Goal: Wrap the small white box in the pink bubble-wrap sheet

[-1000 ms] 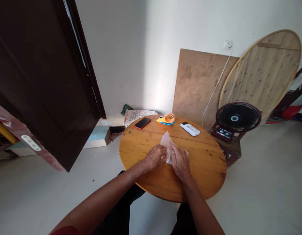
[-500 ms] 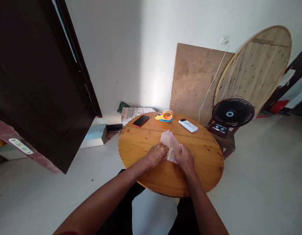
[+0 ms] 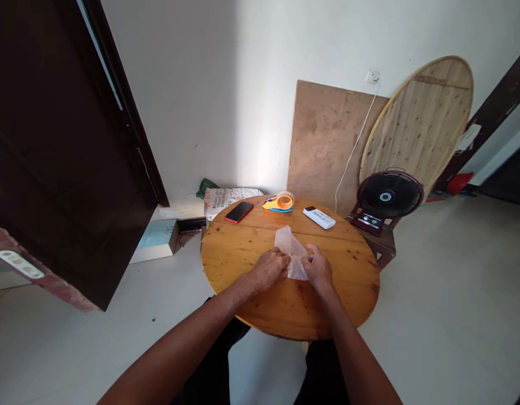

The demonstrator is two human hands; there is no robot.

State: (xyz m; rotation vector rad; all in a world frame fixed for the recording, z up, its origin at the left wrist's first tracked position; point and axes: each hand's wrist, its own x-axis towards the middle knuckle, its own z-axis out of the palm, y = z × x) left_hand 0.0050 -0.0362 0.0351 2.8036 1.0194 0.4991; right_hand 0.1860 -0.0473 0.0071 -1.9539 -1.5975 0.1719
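Note:
A thin, wrinkled, whitish see-through sheet (image 3: 290, 246), perhaps a plastic bag, lies slanted on the round wooden table (image 3: 226, 253), its ragged far end pointing to the back. My left hand (image 3: 271, 267) is closed on its left edge, knuckles up, with the fingertips hidden. At the lower right edge, my right hand (image 3: 319, 270) pinches the sheet low down, the index finger raised somewhat apart from the thumb. Between both hands the sheet is spread fairly flat.
Along the table's far side are a red-edged phone (image 3: 239, 211), an orange tape dispenser (image 3: 280, 202) and a white remote control (image 3: 319, 217). A fan (image 3: 386, 197) stands on a stool to the right. Boards (image 3: 327, 135) lean on the wall. At left is a dark door (image 3: 66, 140).
My right hand has loosened a little, its index finger lifting from the sheet's edge. My left hand keeps its grip. The view has turned slightly right.

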